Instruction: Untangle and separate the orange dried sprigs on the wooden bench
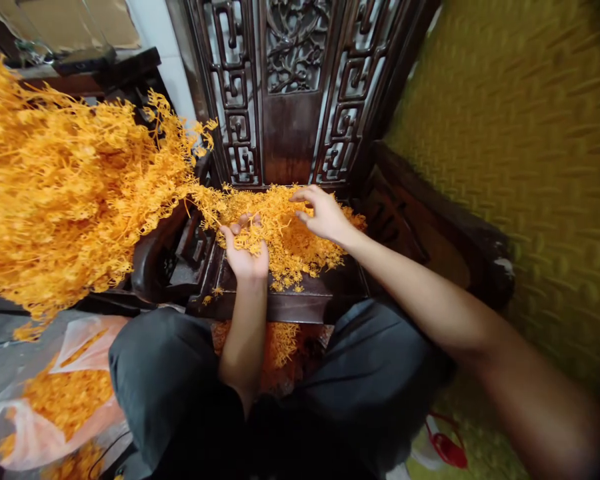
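A heap of orange plastic flower sprigs [300, 247] covers much of a dark carved wooden seat [325, 283]. My left hand [247, 257] is palm up at the heap's left side, its fingers curled around a small bunch of orange sprigs [254, 237]. Over the right part of the heap, my right hand [323, 213] has its thumb and fingers apart, and I see nothing held between them. A strand of the same sprigs runs from near my left hand to a far larger orange mass [70, 180] on the left.
The carved chair back [293, 133] rises behind the heap. A plastic bag [25, 433] with orange pieces lies on the floor at lower left. More orange pieces [283, 343] show below the seat. A yellow textured surface [520, 147] stands to the right, with a red object [447, 448] low down.
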`<state>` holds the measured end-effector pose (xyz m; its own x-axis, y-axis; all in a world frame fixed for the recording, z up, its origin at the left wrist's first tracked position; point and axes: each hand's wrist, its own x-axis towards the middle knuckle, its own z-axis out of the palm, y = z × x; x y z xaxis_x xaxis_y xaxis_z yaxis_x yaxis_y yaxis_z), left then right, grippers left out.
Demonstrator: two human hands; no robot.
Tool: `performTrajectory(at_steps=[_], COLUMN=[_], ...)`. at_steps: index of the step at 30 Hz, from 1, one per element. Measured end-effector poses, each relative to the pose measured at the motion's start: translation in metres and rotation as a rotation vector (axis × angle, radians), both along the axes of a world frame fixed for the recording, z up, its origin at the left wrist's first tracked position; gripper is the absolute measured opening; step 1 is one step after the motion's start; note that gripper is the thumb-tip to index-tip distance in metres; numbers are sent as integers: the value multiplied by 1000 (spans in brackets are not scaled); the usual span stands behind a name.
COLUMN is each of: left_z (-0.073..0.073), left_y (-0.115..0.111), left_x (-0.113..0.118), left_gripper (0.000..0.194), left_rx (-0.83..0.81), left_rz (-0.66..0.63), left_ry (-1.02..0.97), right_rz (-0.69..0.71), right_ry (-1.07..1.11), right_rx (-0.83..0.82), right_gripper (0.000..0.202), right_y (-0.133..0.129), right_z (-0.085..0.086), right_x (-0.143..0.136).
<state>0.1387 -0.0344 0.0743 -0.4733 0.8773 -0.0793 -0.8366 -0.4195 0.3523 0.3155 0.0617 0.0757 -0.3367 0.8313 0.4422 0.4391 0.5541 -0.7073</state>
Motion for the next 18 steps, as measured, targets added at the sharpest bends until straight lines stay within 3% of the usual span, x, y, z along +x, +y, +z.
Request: performTrajectory(at_steps=[3, 6, 8, 10, 16, 18], left_z=[-3, -2, 0, 2, 9, 8], left_y=[2, 0, -2, -4, -8, -10], left_x=[4, 9, 11, 11, 11, 16], left_gripper=[52, 52, 53, 53, 53, 53], left_rx=[-25, -46, -62, -70, -78, -122], left_rz=[31, -2, -29, -47, -29, -31], left_ry=[14, 29, 41, 48, 3, -16], right_rz=[104, 332, 428, 459, 314, 277], right_ry=[9, -153, -233, -226, -118, -127], right_rx=[360, 441, 394, 322, 62, 19], right_gripper=[14, 23, 39, 42, 15, 15], right_y=[-25, -39, -43, -44, -33, -25], right_z=[18, 27, 26, 22, 14, 10], right_x=[-7, -15, -21, -27, -31, -31])
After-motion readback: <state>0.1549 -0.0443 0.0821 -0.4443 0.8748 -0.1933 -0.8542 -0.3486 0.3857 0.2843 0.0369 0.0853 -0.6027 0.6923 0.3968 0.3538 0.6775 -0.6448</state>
